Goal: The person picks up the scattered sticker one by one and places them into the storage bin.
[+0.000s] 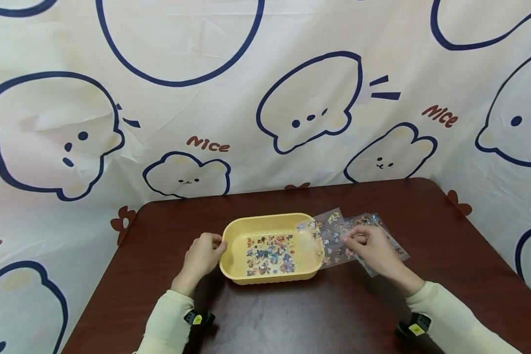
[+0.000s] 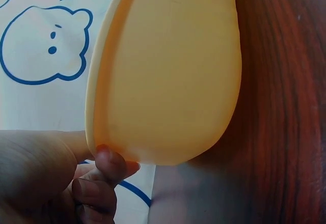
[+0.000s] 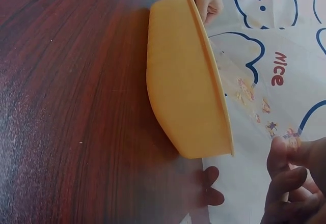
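Observation:
A yellow plastic basin [image 1: 270,279] stands on the table, with many small colourful cartoon stickers [image 1: 270,253] on its floor. My left hand [image 1: 203,253] pinches the basin's left rim between thumb and fingers; the left wrist view shows this grip on the yellow wall [image 2: 168,71] up close. Between thumb and forefinger, my right hand [image 1: 373,246] pinches a clear sticker sheet [image 1: 329,243], which reaches over the basin's right end. In the right wrist view the sheet [image 3: 254,102] is seen tilted above the rim. More sticker sheets [image 1: 394,241] lie under and beyond the right hand.
The dark brown wooden table [image 1: 265,319] extends around the basin. A white cartoon-print cloth [image 1: 292,98] hangs behind and at the sides. Each sleeve carries a dark wrist device, one on the left [image 1: 199,318] and one on the right [image 1: 415,326].

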The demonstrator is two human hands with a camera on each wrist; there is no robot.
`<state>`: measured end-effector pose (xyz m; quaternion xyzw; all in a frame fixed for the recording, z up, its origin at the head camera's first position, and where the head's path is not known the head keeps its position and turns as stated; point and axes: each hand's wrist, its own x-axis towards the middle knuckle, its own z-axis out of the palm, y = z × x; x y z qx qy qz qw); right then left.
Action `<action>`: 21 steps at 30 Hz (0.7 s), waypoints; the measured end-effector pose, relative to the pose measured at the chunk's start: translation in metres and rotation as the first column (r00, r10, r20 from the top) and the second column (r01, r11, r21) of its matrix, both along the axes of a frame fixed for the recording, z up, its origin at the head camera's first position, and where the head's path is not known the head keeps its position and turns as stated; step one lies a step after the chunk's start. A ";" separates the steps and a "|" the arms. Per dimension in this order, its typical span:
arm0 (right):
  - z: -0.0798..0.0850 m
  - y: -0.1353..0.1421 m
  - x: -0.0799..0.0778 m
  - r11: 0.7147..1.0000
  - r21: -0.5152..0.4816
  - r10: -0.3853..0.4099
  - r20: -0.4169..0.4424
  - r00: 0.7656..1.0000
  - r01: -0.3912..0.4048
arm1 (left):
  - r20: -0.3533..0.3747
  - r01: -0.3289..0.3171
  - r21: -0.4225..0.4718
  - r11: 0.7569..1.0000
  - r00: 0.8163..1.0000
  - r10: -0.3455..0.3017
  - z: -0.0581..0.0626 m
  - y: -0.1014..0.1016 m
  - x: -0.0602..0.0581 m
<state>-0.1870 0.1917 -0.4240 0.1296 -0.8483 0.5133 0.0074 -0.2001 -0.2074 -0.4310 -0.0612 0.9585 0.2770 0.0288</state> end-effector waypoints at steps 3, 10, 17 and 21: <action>0.000 -0.002 -0.001 1.000 -0.006 0.002 0.012 1.000 -0.002 | -0.001 0.002 -0.001 1.000 1.000 -0.002 0.001 0.000 0.000; 0.001 -0.010 -0.001 0.999 -0.030 0.021 0.017 1.000 -0.021 | 0.004 0.002 -0.004 1.000 1.000 -0.002 0.001 0.000 0.001; 0.000 -0.018 0.000 0.998 -0.062 0.020 0.015 1.000 -0.019 | 0.000 0.005 -0.005 1.000 1.000 -0.005 0.001 0.000 0.001; -0.002 -0.022 -0.002 0.997 -0.077 0.031 0.017 0.999 -0.030 | -0.011 0.011 -0.007 1.000 1.000 -0.011 0.000 -0.001 0.000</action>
